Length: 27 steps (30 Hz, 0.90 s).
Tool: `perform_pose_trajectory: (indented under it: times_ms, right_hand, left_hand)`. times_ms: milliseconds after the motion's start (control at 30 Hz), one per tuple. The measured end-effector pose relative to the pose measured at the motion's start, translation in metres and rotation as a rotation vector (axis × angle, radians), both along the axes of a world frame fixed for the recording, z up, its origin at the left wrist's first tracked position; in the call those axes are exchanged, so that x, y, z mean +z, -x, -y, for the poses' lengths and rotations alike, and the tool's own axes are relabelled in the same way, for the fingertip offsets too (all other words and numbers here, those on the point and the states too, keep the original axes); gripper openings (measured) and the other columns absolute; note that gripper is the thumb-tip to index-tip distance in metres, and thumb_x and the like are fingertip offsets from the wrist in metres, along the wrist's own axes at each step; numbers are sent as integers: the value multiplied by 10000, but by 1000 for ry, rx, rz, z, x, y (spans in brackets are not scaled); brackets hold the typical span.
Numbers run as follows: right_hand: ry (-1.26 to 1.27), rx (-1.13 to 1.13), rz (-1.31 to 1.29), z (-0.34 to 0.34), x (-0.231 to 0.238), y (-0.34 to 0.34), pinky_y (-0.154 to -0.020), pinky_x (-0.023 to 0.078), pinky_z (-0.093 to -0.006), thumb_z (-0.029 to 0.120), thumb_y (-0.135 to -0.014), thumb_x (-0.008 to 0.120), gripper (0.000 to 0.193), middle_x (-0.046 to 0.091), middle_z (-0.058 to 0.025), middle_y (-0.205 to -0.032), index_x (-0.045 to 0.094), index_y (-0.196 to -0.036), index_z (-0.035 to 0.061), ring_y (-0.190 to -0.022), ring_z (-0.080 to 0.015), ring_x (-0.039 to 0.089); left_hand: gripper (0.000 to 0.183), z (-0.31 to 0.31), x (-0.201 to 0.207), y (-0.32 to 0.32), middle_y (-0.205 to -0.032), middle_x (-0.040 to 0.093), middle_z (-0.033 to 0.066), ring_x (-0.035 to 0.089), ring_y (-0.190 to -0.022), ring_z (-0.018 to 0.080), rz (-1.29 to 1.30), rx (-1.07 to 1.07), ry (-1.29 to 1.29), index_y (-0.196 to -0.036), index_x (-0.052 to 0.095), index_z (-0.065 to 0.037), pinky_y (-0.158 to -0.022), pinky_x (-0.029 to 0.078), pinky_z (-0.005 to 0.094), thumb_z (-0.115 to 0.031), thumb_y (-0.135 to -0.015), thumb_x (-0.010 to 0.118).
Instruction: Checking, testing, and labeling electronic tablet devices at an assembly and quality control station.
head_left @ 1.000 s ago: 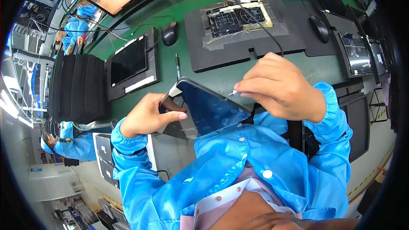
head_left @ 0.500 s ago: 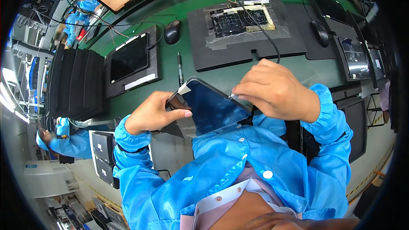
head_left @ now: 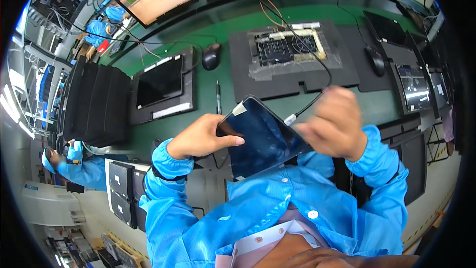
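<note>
A dark glossy tablet [head_left: 265,141] with pale tape at its corners is held tilted in front of my chest. My left hand [head_left: 206,136] grips its left edge, thumb over the screen and the other fingers out of sight behind. At the tablet's upper right edge sits a cable's pale plug [head_left: 290,119], its black cord [head_left: 312,103] running up to the right. Just right of the plug is my right hand [head_left: 333,125], smeared by motion. Its fingers are too blurred to read.
Behind the tablet, a black foam board [head_left: 243,82] carries a taped-down fixture [head_left: 287,44]. To its left are a pen [head_left: 218,97], a mouse [head_left: 211,56] and another tablet [head_left: 161,83] on foam. A second mouse [head_left: 375,61] and more devices lie at the right.
My right hand has come away from the tablet's edge toward the right, leaving the plug in view there. The tablet's screen now faces me more fully, still in my left hand.
</note>
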State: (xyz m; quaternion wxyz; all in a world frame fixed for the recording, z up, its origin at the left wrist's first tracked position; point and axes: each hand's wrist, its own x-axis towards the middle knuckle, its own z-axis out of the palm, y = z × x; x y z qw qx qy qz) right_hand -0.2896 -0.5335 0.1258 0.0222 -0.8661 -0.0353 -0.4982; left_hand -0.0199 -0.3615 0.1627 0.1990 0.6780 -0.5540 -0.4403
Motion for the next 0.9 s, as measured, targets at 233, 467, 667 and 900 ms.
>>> perform_pose_trajectory:
  times_ms: [233, 467, 667, 900]
  right_hand:
    - [-1618, 396, -344, 4, -46, 18, -992, 495, -309, 111, -1008, 650, 419, 651, -90, -1259, 532, -1377, -50, -1141, -154, 621]
    - [-1884, 256, 194, 113, -66, 36, -846, 581, -341, 177, -1044, 587, 274, 714, -96, -1129, 615, -1240, -12, -960, -180, 708]
    - [-1939, 139, 186, 154, -81, 13, -1029, 481, -463, 244, -1044, 589, 343, 698, -109, -1201, 602, -1274, -11, -1127, -230, 659]
    - [-907, -729, -671, 148, -32, 3, -914, 502, -352, 448, -909, 746, 707, 623, -143, -1134, 571, -1332, -90, -1009, -225, 626]
  left_hand:
    - [464, 72, -4, 2, -919, 701, 68, 635, -848, 116, -45, -15, 245, -1182, 627, 27, -782, 523, 312, -174, -830, 854]
    - [962, 123, -45, -13, -1507, 427, 305, 403, -1429, 431, 599, 148, 697, -1454, 474, 34, -1169, 357, 470, -520, -766, 854]
    - [1291, 130, -108, -3, -1597, 189, 372, 175, -1511, 510, 557, 62, 467, -1567, 284, 27, -1232, 107, 598, -704, -656, 834]
    - [985, 134, -130, 11, -1583, 257, 339, 208, -1515, 454, 669, 139, 605, -1509, 414, 3, -1199, 58, 673, -630, -824, 730]
